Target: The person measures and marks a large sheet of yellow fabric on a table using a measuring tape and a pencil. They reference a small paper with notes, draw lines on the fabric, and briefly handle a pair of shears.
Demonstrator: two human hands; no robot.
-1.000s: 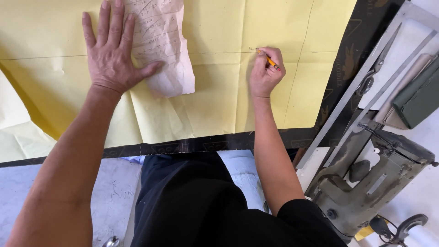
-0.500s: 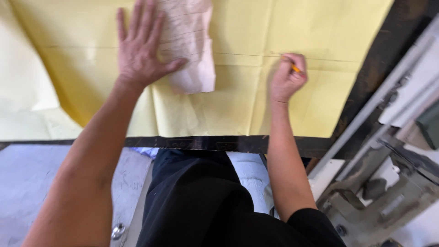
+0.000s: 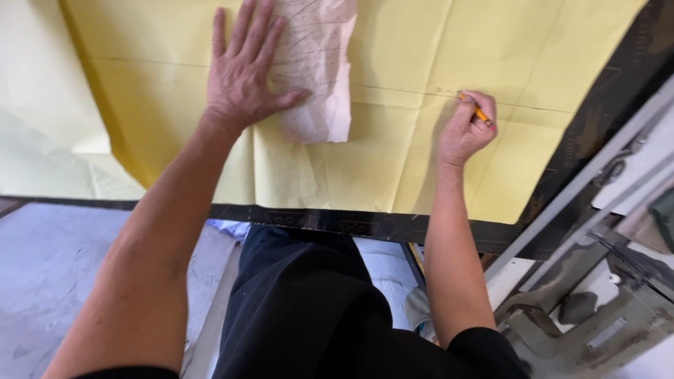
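Observation:
A large yellow sheet (image 3: 393, 161) with fold creases lies spread over a dark table (image 3: 351, 226). My left hand (image 3: 246, 70) presses flat, fingers apart, on the sheet, with its thumb and fingers resting on a crumpled pale pink paper pattern piece (image 3: 316, 70) that has pencil lines on it. My right hand (image 3: 465, 128) is closed around an orange pencil (image 3: 479, 112), its tip touching the yellow sheet near a horizontal crease.
A long grey metal bar (image 3: 583, 182) runs diagonally at the right past the table's corner. Below it sits a grey machine (image 3: 597, 316). Grey concrete floor (image 3: 49, 267) shows at lower left. My dark trousers (image 3: 309, 316) fill the bottom middle.
The view has swung left, so both hands sit further right in frame. My left hand stays flat on the pattern piece and my right hand keeps the pencil at the crease.

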